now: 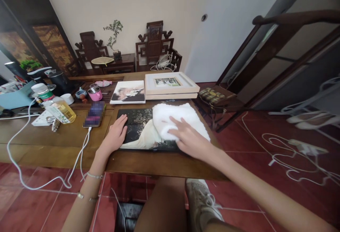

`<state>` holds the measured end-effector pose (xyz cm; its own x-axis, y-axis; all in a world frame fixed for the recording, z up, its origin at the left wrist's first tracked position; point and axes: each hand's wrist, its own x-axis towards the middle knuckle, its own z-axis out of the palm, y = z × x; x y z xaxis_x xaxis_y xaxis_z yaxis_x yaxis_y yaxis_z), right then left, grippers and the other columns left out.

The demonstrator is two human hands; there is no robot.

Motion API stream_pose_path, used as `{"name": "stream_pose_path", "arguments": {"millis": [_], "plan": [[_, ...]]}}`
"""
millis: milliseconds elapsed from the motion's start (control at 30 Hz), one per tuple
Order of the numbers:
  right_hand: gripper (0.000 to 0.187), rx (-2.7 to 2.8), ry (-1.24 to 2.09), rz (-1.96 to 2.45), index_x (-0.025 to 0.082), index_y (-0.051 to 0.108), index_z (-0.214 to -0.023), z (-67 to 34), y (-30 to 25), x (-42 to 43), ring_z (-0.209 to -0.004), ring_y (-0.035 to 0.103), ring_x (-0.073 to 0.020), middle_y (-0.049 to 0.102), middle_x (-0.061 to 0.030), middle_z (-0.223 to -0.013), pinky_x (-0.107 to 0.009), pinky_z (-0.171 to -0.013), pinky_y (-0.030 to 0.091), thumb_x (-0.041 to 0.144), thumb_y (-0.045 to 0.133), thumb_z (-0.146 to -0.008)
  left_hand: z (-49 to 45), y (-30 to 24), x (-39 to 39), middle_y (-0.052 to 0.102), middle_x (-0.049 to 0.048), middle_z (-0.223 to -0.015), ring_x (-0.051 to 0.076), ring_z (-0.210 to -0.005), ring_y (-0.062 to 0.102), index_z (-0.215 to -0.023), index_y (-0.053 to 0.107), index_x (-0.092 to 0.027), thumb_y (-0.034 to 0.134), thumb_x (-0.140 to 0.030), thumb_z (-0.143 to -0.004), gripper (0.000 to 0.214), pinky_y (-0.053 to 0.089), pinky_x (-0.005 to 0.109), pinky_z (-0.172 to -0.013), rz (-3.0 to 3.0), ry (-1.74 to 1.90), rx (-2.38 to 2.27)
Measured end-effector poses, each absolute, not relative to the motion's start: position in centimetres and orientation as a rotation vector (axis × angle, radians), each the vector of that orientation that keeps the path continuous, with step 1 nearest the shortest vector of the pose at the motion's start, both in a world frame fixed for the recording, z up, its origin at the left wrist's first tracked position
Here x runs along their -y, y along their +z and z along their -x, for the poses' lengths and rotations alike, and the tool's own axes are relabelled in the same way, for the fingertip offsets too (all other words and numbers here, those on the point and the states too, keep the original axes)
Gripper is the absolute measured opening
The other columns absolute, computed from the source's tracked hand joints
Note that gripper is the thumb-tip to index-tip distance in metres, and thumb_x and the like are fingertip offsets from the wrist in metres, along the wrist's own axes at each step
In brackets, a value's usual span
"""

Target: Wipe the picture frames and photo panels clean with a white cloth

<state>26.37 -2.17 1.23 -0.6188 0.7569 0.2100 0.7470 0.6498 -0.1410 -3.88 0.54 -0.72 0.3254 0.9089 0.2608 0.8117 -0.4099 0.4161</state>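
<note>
A dark picture panel (pixel 136 120) showing a pale dress lies flat on the wooden table near its front edge. My left hand (pixel 117 133) rests at its left edge, fingers stretched out, holding nothing. A fluffy white cloth (pixel 183 113) covers the panel's right part and reaches its right edge. My right hand (pixel 187 136) has hold of the cloth at its near left part, the fingers pressed into it and slightly apart. Some of the cloth beneath that hand is hidden.
Behind the panel lie a white-edged picture (pixel 127 92) and stacked light wooden frames (pixel 172 90). To the left are a phone (pixel 94 114) on a white cable (pixel 85 141), a bottle (pixel 63 110) and a pink cup (pixel 95 93). A chair (pixel 292 19) stands at right.
</note>
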Motion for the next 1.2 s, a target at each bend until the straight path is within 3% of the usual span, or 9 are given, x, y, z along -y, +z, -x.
{"name": "stream_pose_path", "arguments": {"millis": [133, 233, 400, 533, 700, 833, 1000, 1200], "plan": [[0.046, 2.638, 0.092, 1.047, 0.017, 0.067, -0.084, -26.6, 0.5, 8.8, -0.141, 0.014, -0.0313, 0.040, -0.0071, -0.146, -0.063, -0.110, 0.018, -0.004, 0.040, -0.053, 3.8, -0.7, -0.5, 0.038, 0.0133, -0.148, 0.023, -0.138, 0.031, -0.136, 0.042, -0.015, 0.031, -0.029, -0.094, 0.046, 0.028, 0.049, -0.112, -2.376, 0.686, -1.584], [0.046, 2.661, 0.129, 0.986, 0.020, 0.067, -0.082, -26.7, 0.3, 10.6, -0.142, 0.013, -0.0298, 0.040, -0.0041, -0.146, -0.061, -0.111, 0.017, -0.003, 0.042, -0.051, 3.9, -0.8, -0.6, 0.037, 0.0125, -0.148, 0.023, -0.138, 0.031, -0.137, 0.041, -0.016, 0.032, -0.028, -0.094, 0.045, 0.028, 0.049, -0.112, -2.384, 0.682, -1.579], [0.049, 2.680, 0.160, 1.010, 0.020, 0.068, -0.091, -25.8, 1.3, 6.4, -0.137, 0.027, -0.0320, 0.047, -0.0085, -0.141, -0.061, -0.108, 0.023, -0.002, 0.043, -0.055, 4.0, -0.8, -0.6, 0.038, 0.0117, -0.148, 0.023, -0.138, 0.031, -0.137, 0.041, -0.017, 0.032, -0.029, -0.094, 0.045, 0.028, 0.049, -0.112, -2.389, 0.701, -1.552], [0.052, 2.685, 0.126, 1.149, 0.014, 0.064, -0.108, -24.4, 2.4, -0.4, -0.134, 0.033, -0.0334, 0.053, -0.0169, -0.134, -0.058, -0.106, 0.027, -0.002, 0.043, -0.063, 4.1, -0.7, -0.6, 0.037, 0.0125, -0.148, 0.023, -0.139, 0.031, -0.136, 0.042, -0.016, 0.032, -0.030, -0.095, 0.045, 0.027, 0.048, -0.113, -2.377, 0.693, -1.550], [0.050, 2.625, 0.083, 1.364, 0.011, 0.059, -0.118, -22.6, 3.4, -5.4, -0.118, 0.052, -0.0339, 0.058, -0.0219, -0.122, -0.055, -0.097, 0.036, 0.000, 0.039, -0.073, 4.1, -0.7, -0.6, 0.037, 0.0124, -0.148, 0.023, -0.138, 0.031, -0.136, 0.042, -0.016, 0.032, -0.031, -0.095, 0.045, 0.027, 0.047, -0.113, -2.386, 0.696, -1.546], [0.049, 2.648, 0.087, 1.326, 0.009, 0.060, -0.117, -21.8, 3.4, -1.8, -0.131, 0.036, -0.0369, 0.060, -0.0208, -0.121, -0.059, -0.101, 0.030, 0.000, 0.039, -0.073, 4.1, -0.6, -0.6, 0.037, 0.0122, -0.148, 0.023, -0.138, 0.031, -0.136, 0.041, -0.016, 0.032, -0.031, -0.095, 0.045, 0.028, 0.048, -0.112, -2.384, 0.690, -1.554], [0.052, 2.730, 0.260, 1.107, 0.017, 0.064, -0.108, -22.5, 2.1, 7.3, -0.139, 0.017, -0.0374, 0.039, -0.0084, -0.147, -0.065, -0.108, 0.016, -0.001, 0.040, -0.066, 4.0, -0.6, -0.6, 0.038, 0.0134, -0.147, 0.023, -0.138, 0.031, -0.136, 0.042, -0.014, 0.032, -0.031, -0.095, 0.046, 0.027, 0.046, -0.113, -2.381, 0.687, -1.555], [0.055, 2.824, 0.363, 1.011, 0.021, 0.065, -0.105, -23.3, 2.9, 9.3, -0.140, 0.017, -0.0330, 0.038, -0.0042, -0.148, -0.060, -0.110, 0.017, -0.001, 0.041, -0.061, 4.0, -0.8, -0.7, 0.037, 0.0133, -0.148, 0.023, -0.138, 0.031, -0.136, 0.042, -0.014, 0.032, -0.031, -0.095, 0.046, 0.027, 0.047, -0.113, -2.383, 0.693, -1.556]]}}
